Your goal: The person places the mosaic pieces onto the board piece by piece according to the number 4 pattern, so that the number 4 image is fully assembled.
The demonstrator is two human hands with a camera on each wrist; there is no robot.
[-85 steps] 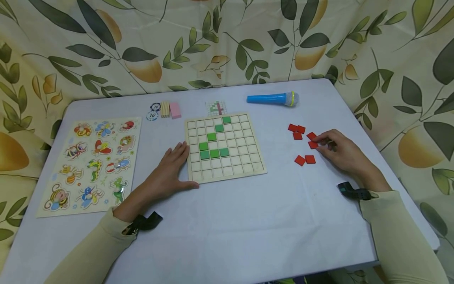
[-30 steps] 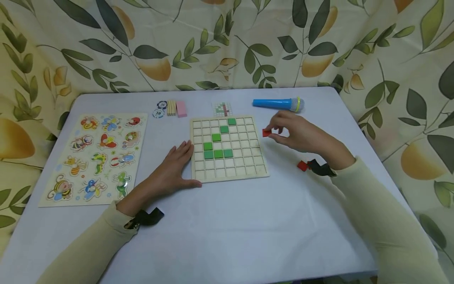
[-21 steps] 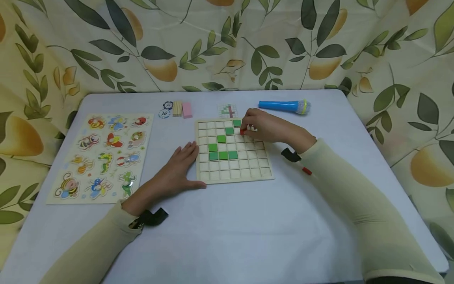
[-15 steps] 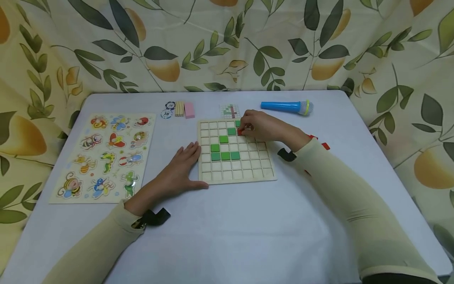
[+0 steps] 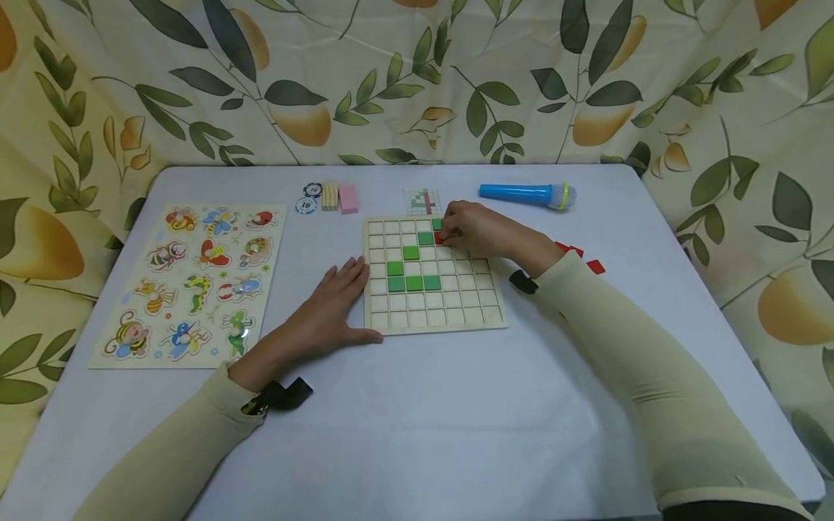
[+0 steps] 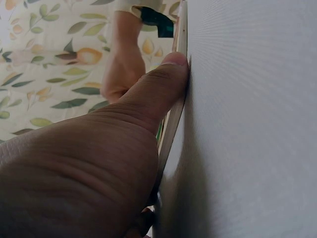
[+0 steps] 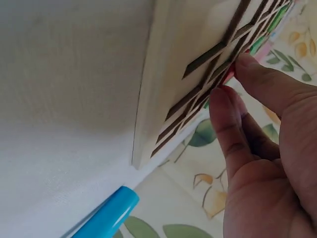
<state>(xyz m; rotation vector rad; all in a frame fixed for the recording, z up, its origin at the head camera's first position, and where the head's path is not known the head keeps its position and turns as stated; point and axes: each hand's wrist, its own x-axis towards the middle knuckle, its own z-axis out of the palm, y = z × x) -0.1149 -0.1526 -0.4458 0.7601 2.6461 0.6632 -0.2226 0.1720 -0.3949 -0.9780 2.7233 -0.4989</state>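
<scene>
A square wooden grid board (image 5: 472, 298) lies mid-table, with several green tiles (image 5: 414, 284) in its cells. My right hand (image 5: 485, 230) is over the board's upper part, thumb and fingertips pinching a red tile (image 5: 439, 238) at a second-row cell, right beside a green one. In the right wrist view, the red tile (image 7: 228, 75) shows between thumb and fingertips against the grid; its far side is hidden. My left hand (image 5: 326, 307) rests spread at the board's left edge, with the thumb (image 6: 163, 82) along the near edge in the left wrist view.
Loose red tiles (image 5: 596, 267) lie to the right, partly hidden by my right sleeve. Behind the board are a small pattern card (image 5: 422, 202) and a blue toy microphone (image 5: 521, 193). Poker chips, wooden sticks and a pink block (image 5: 348, 198) stand back left, near an insect puzzle board (image 5: 182, 297).
My right hand took a red tile from the group at the right, carried it left and lowered it to the board's second row. My left hand stays at the board's edge.
</scene>
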